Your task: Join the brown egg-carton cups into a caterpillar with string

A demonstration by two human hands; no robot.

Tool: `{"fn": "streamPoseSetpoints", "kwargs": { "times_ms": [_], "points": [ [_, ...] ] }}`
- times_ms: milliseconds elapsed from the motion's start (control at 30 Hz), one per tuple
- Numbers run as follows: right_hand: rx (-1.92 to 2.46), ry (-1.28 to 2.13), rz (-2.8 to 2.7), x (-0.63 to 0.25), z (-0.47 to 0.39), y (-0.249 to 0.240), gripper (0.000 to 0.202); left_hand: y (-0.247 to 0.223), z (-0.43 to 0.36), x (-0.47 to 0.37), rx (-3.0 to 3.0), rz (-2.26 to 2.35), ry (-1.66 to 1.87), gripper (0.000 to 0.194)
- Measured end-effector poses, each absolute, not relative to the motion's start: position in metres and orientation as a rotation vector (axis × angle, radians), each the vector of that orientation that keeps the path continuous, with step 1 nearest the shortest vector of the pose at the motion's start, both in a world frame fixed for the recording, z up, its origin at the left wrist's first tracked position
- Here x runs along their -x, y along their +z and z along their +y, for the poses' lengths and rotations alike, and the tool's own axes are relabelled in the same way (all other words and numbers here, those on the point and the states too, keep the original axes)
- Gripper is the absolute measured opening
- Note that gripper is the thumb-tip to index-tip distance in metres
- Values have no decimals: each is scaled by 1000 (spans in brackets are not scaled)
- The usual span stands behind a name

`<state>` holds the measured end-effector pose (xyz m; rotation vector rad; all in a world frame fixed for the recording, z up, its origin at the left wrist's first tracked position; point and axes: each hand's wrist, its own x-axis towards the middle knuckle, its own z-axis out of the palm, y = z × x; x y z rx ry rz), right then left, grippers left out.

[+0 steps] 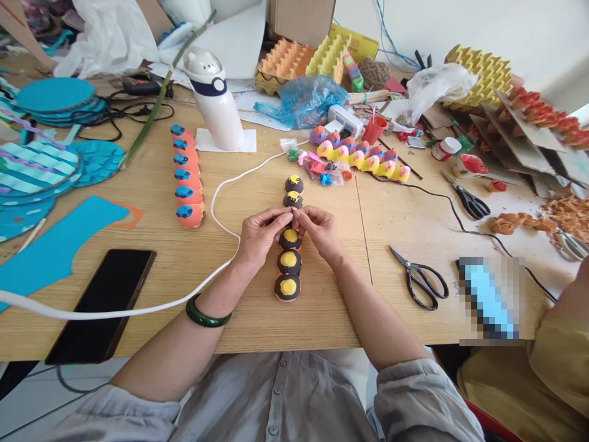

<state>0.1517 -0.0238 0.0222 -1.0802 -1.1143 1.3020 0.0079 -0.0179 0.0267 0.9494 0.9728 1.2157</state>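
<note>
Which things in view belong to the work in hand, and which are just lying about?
Apparently in the work:
black-and-yellow strip, with left hand and right hand meeting over it; anything pinched is too small to tell

Apparently lying about:
dark phone
white tumbler
nearer scissors
blue cutout
orange strip with blue spots

Bumpy strip (pixel 289 237): black with yellow tops (the far two black-flecked)
Pose: domes up
Place: on the table (pixel 323 314)

Left hand (pixel 260 236) beside right hand (pixel 319 232), over black-and-yellow strip (pixel 289 263), black phone (pixel 109 283) at left
</note>
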Motion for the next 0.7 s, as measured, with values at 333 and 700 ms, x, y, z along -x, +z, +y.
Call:
{"fn": "streamPoseSetpoints", "kwargs": {
  "times_ms": [333, 700],
  "points": [
    [1057, 1235, -1065, -154, -23, 20, 50, 32, -16, -6, -737, 943, 1168, 34],
    [1062, 1273, -1050, -152, -24, 22, 53, 33, -17, -8, -689, 880, 1138, 42]
  ]
}}
